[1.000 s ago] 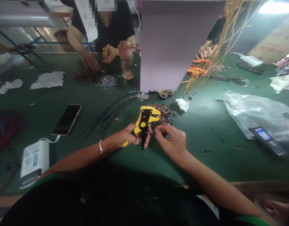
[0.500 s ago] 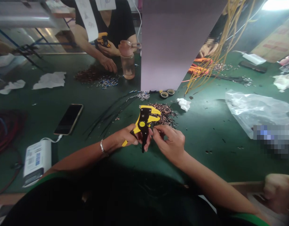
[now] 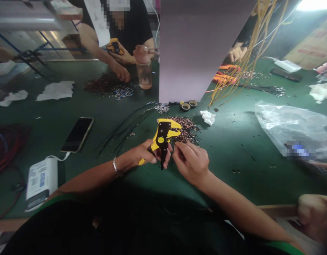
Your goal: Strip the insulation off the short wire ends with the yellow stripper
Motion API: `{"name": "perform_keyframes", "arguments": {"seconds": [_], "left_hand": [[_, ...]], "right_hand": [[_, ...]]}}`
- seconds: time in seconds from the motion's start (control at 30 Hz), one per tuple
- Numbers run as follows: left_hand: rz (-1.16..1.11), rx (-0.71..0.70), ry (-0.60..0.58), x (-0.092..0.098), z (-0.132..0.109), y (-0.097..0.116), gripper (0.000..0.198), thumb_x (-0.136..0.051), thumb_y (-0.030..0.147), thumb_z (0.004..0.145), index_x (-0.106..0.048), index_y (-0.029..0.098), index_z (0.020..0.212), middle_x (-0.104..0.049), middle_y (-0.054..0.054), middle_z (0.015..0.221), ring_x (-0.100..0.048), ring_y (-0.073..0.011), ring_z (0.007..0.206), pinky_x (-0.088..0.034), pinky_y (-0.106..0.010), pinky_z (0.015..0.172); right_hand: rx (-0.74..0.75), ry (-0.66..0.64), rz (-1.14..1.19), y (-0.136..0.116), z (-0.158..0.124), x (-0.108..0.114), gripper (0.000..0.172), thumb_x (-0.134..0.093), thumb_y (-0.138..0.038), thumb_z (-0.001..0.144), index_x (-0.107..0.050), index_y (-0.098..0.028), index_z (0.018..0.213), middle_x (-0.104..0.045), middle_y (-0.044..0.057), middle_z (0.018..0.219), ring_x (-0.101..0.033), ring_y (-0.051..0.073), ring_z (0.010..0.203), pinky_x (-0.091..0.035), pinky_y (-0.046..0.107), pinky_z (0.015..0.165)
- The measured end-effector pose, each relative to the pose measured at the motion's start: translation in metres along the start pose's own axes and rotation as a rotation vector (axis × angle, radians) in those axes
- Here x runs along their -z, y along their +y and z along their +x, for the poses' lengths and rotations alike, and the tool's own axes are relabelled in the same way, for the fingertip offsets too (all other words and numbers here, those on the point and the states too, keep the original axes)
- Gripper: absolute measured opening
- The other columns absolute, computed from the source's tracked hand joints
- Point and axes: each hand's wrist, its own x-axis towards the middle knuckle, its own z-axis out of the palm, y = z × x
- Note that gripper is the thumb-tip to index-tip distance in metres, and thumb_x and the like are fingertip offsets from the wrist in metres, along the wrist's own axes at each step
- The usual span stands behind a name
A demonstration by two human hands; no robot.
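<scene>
My left hand is closed round the handles of a yellow and black wire stripper, held upright above the green table. My right hand sits just right of the tool, fingers pinched together near its jaws on something too small to make out. A heap of short copper-coloured wire pieces lies directly behind both hands.
A phone and a white power bank lie at the left. Black wires, tape rolls, a crumpled tissue and a clear plastic bag surround the heap. A grey panel stands behind. A person across the table works beside a bottle.
My right hand has drawn in closer to the stripper and its fingers have pinched tighter. The person opposite raised their tool off the table.
</scene>
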Motion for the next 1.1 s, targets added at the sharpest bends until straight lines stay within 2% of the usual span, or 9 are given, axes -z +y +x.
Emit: {"name": "perform_keyframes", "arguments": {"seconds": [0.1, 0.33, 0.57, 0.77, 1.1], "left_hand": [[0.037, 0.009, 0.013, -0.003, 0.001, 0.003, 0.029, -0.069, 0.012, 0.055, -0.068, 0.013, 0.084, -0.074, -0.009, 0.084, -0.069, -0.0225, 0.076, -0.047, -0.030, 0.068], [0.042, 0.007, 0.031, -0.010, 0.003, 0.011, 0.044, -0.074, 0.012, 0.055, -0.070, 0.013, 0.099, -0.076, -0.010, 0.087, -0.069, -0.0206, 0.073, -0.047, -0.027, 0.064], [-0.095, 0.043, -0.031, -0.002, 0.001, 0.003, 0.050, -0.069, 0.011, 0.056, -0.067, 0.013, 0.106, -0.076, -0.014, 0.092, -0.071, -0.0267, 0.074, -0.055, -0.040, 0.073], [-0.174, 0.067, -0.043, -0.001, 0.000, 0.001, 0.054, -0.066, 0.011, 0.055, -0.067, 0.011, 0.110, -0.076, -0.017, 0.098, -0.073, -0.0284, 0.075, -0.057, -0.042, 0.072], [-0.082, 0.042, -0.015, -0.003, 0.002, 0.001, 0.043, -0.065, 0.012, 0.054, -0.069, 0.011, 0.096, -0.076, -0.012, 0.086, -0.072, -0.0269, 0.073, -0.053, -0.036, 0.070]], "right_hand": [[0.004, 0.003, 0.008, -0.001, 0.001, 0.000, 0.013, -0.056, -0.013, 0.094, -0.067, -0.015, 0.088, -0.068, 0.001, 0.061, -0.058, 0.013, 0.049, -0.048, 0.027, 0.050], [-0.029, 0.029, 0.053, 0.000, 0.000, 0.000, 0.008, -0.060, -0.012, 0.092, -0.067, -0.016, 0.090, -0.072, 0.002, 0.065, -0.062, 0.013, 0.051, -0.050, 0.027, 0.051], [-0.132, -0.003, 0.074, 0.003, -0.002, 0.002, 0.014, -0.058, -0.012, 0.091, -0.070, -0.018, 0.084, -0.074, 0.002, 0.067, -0.065, 0.013, 0.052, -0.053, 0.026, 0.054], [-0.131, -0.006, 0.079, 0.002, -0.003, 0.001, 0.014, -0.057, -0.012, 0.093, -0.069, -0.019, 0.087, -0.077, 0.002, 0.072, -0.070, 0.014, 0.058, -0.055, 0.026, 0.058], [-0.108, -0.012, 0.073, 0.002, -0.003, 0.001, 0.013, -0.058, -0.013, 0.093, -0.069, -0.018, 0.089, -0.077, 0.003, 0.072, -0.068, 0.013, 0.056, -0.055, 0.027, 0.056]]}}
